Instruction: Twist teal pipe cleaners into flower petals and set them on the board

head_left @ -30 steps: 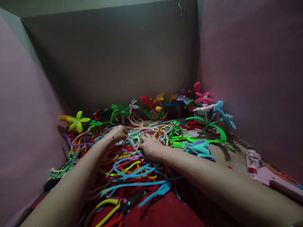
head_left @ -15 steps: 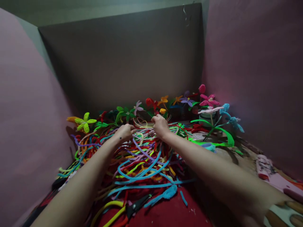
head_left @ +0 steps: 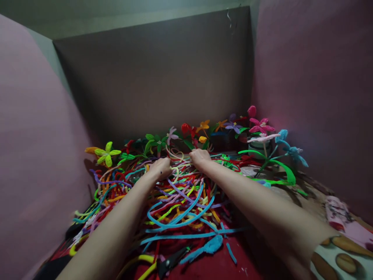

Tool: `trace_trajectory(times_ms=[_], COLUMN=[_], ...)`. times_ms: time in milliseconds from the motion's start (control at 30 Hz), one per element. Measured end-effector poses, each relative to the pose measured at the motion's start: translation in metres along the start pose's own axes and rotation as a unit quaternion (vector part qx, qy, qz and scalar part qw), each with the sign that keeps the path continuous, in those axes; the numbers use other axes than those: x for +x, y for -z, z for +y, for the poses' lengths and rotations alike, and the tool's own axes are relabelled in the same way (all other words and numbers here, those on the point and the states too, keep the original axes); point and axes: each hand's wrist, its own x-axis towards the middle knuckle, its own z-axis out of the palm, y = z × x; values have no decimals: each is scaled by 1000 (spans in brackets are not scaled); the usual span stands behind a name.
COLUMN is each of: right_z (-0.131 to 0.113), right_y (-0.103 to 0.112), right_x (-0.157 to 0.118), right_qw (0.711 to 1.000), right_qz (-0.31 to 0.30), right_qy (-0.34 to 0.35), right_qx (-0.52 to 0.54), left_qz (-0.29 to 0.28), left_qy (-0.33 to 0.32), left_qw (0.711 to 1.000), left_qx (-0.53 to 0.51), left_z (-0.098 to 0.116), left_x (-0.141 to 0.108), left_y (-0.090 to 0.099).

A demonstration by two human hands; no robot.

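Note:
Both arms reach forward over a large tangled pile of coloured pipe cleaners [head_left: 186,202]. My left hand [head_left: 160,168] is closed at the pile's far side, with pale strands of pipe cleaner running from it toward the right. To its right, my right hand [head_left: 200,157] is also closed over the far edge of the pile, fingers curled down on the strands. Exactly which strands each hand grips is hidden. In front of the hands lie long looped light-blue pipe cleaners [head_left: 171,224] and a blue fuzzy petal-like piece [head_left: 214,245].
Yellow-handled pliers or cutters [head_left: 167,265] lie at the near edge on a red surface [head_left: 227,270]. Pipe-cleaner flowers line the back, including a yellow-green one [head_left: 107,154] and a pink one [head_left: 262,125]. A blue flower [head_left: 294,151] stands right. Walls enclose three sides.
The view has shifted slightly. Both hands have drawn a little toward me, and their fingers have curled into fists. The pile and flowers look otherwise the same.

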Motion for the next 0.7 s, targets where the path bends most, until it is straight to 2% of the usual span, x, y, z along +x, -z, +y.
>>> trace_trajectory(times_ms=[167,367,533,700], right_z=[5,6,5,6], right_y=[6,2,-4,-7], right_x=[-1,-7,-7,-4], right_qw=[999,999,999,999], right_qz=[32,26,27,44], right_qy=[-16,-27,-16,8], right_qx=[2,10,13,1], left_qz=[29,74,144,183], left_qy=[10,10,-11,-37], left_qw=[999,996,988,980], left_qx=[16,41,62,63], left_z=[5,12,13,16], left_x=[-7,-15,-25,-30], left_y=[-3,-3,1,3])
